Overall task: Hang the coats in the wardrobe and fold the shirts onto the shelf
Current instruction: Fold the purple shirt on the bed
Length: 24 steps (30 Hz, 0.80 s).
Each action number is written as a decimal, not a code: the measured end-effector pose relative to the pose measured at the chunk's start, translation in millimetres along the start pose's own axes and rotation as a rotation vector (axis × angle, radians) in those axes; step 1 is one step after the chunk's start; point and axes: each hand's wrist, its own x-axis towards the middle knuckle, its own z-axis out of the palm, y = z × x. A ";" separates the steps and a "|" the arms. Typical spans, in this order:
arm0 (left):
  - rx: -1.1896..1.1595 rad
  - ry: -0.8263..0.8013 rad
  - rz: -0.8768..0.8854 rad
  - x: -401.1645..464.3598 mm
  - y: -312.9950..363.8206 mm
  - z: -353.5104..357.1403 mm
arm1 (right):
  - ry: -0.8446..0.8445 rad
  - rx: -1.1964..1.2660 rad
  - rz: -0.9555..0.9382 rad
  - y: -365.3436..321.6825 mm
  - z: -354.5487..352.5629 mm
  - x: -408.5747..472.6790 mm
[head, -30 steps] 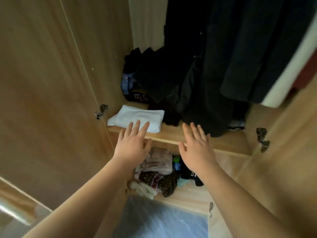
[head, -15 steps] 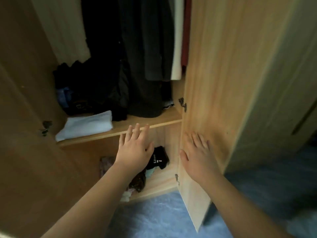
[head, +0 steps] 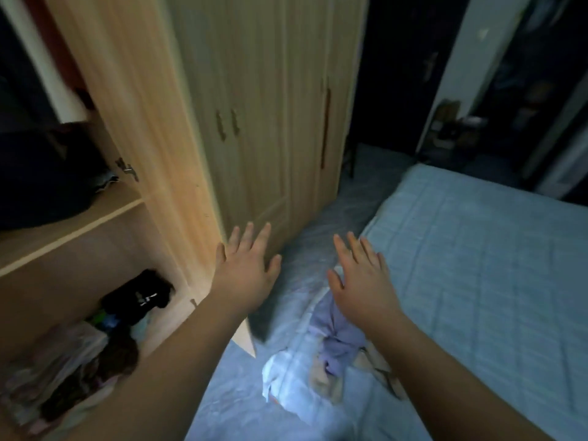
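The view has swung right since half a second ago: the open wardrobe door (head: 149,128) that stood at the right now runs down the left-centre, and a blue bed (head: 477,281) has come into sight beyond it. The right hand (head: 362,281), which lay flat against the door, now hovers clear of it, over the blue floor covering just beside the bed. Its fingers are straight and spread, palm down, holding nothing. The left hand (head: 246,268) is likewise flat and spread, empty, in front of the door's lower edge; whether it touches the wood cannot be told. Both forearms reach forward, roughly parallel. Left of the door, dark coats (head: 41,173) hang down to the wardrobe shelf (head: 66,230). Under that shelf lies a heap of mixed clothes (head: 79,354).
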 end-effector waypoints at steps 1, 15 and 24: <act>-0.007 -0.015 0.035 4.7 20.8 8.5 | 0.015 0.001 0.036 23.3 -3.6 -7.2; 0.042 -0.187 0.093 75.3 201.7 176.3 | -0.076 -0.011 0.147 279.6 28.9 -25.1; 0.031 -0.359 -0.126 41.8 117.9 283.0 | -0.378 0.020 -0.016 273.2 164.4 -9.0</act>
